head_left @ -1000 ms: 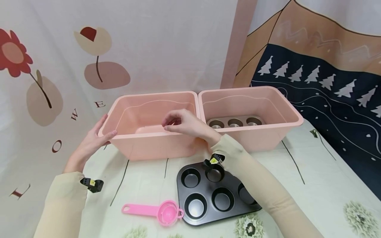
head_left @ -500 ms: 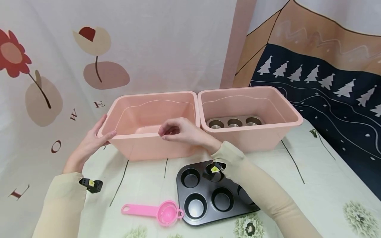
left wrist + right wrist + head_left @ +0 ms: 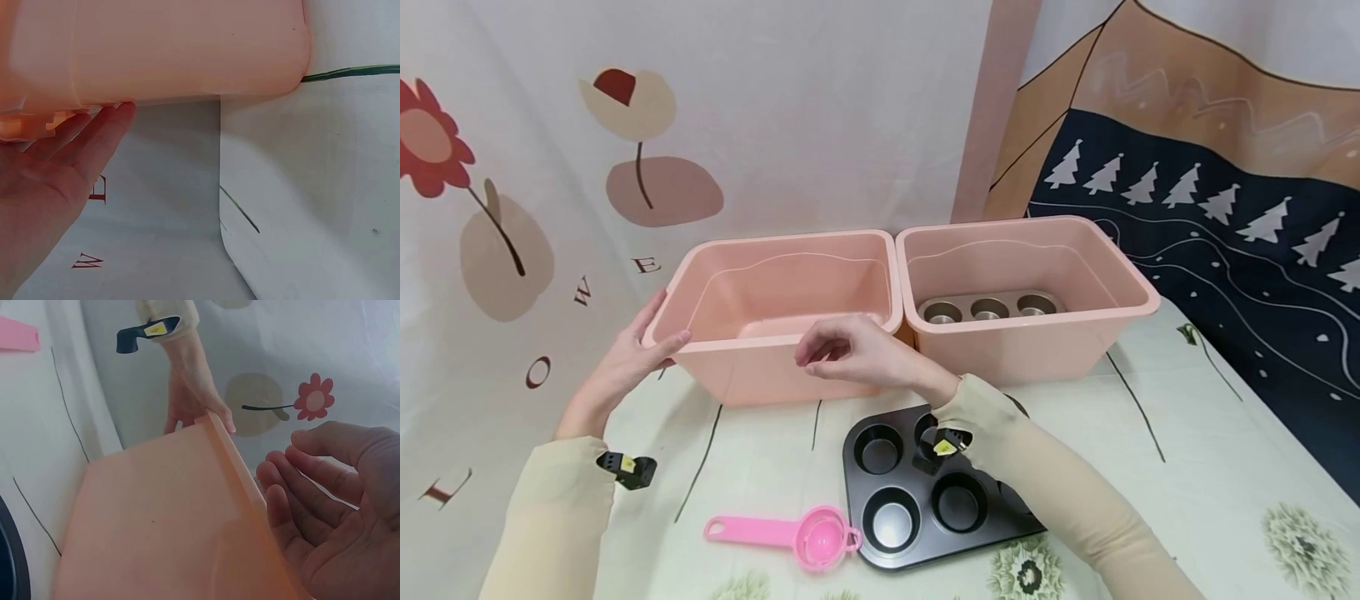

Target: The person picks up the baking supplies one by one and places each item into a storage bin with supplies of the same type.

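Observation:
My left hand (image 3: 625,358) grips the left end of a pink plastic bin (image 3: 775,375), thumb over the rim and fingers against the outer wall. In the left wrist view, the fingers (image 3: 103,134) touch the wall just under the lip. Near this bin's front right corner is my right hand (image 3: 868,354), its fingers loosely curled and nothing seen in them. From the right wrist, these fingers (image 3: 306,494) appear beside the bin's rim. A second pink bin (image 3: 1037,346) stands beside the first, with a brownish muffin pan (image 3: 966,305) inside.
A black muffin tin (image 3: 917,517) lies on the table in front of the bins, partly under the right forearm. Touching its left edge is a pink long-handled cup (image 3: 760,531), perhaps an egg separator. Printed cloth (image 3: 850,108) hangs behind.
My right hand has drawn back from above the left bin toward me and slightly left, to its front rim. The left hand keeps its hold; the bins look unmoved.

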Motion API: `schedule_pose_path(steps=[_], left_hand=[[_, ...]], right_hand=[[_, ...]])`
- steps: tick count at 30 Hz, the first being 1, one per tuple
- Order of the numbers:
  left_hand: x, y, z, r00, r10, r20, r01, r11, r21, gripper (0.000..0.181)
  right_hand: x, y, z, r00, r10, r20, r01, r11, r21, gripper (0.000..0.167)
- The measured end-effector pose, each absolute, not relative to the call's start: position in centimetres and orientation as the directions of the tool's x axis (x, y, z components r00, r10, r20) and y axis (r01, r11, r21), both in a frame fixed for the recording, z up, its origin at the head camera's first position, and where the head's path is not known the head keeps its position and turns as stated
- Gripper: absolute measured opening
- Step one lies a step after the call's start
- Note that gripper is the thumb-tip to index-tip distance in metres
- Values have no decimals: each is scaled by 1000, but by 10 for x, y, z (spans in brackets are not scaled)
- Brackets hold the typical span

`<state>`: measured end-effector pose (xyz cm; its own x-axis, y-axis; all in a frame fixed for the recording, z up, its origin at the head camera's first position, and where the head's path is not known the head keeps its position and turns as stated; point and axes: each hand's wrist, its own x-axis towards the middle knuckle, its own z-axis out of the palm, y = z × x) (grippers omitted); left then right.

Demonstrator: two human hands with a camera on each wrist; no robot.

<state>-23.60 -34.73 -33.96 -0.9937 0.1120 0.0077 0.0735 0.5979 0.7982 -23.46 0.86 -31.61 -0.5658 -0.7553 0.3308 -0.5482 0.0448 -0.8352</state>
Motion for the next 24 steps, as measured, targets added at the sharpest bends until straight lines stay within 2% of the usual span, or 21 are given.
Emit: schedule_pose_path(steps=[5, 24], left_hand=[[-236, -347, -339, -994, 109, 7, 72, 603, 794, 83], [-235, -348, -339, -994, 108, 1, 67, 611, 789, 83]], right_hand=[[-232, 10, -323, -542, -770, 338, -550, 21, -835, 13], [-218, 18, -346, -534, -810, 240, -483, 59, -874, 17]])
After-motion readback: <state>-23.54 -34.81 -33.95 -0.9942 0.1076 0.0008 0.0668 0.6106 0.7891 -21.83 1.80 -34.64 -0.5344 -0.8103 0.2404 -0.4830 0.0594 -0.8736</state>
